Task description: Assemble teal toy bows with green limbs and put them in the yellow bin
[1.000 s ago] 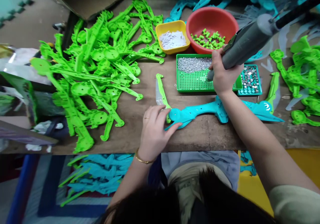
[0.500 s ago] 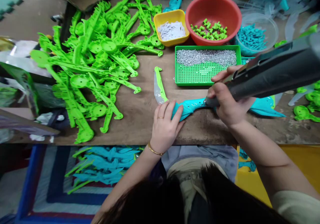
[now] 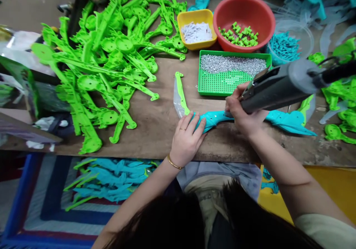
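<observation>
A blue plastic toy bow (image 3: 213, 121) lies across the wooden bench, with a green and translucent limb (image 3: 181, 95) sticking up at its left end. Over that left end rest the curved fingers of my left hand (image 3: 186, 137), holding it against the bench; the thumb is hidden. My right hand (image 3: 246, 120) is wrapped round a dark grey power screwdriver (image 3: 275, 89). The tool leans over to the right, its tip low at the middle of the bow. The hand partly covers the tip, so I cannot tell whether it sits on a screw.
Behind the bow stands a green tray (image 3: 217, 84) of small screws. Beyond it are a yellow bowl (image 3: 183, 17) of white pieces, a red bowl (image 3: 244, 7) of green pieces and a clear tub (image 3: 307, 37) of blue pieces. Green parts (image 3: 91, 82) are heaped at left.
The screwdriver's tip has shifted slightly left along the bow, and the tool's rear end with its cord has come into view. My left hand stays on the bow's left end. The camera view has shifted a little.
</observation>
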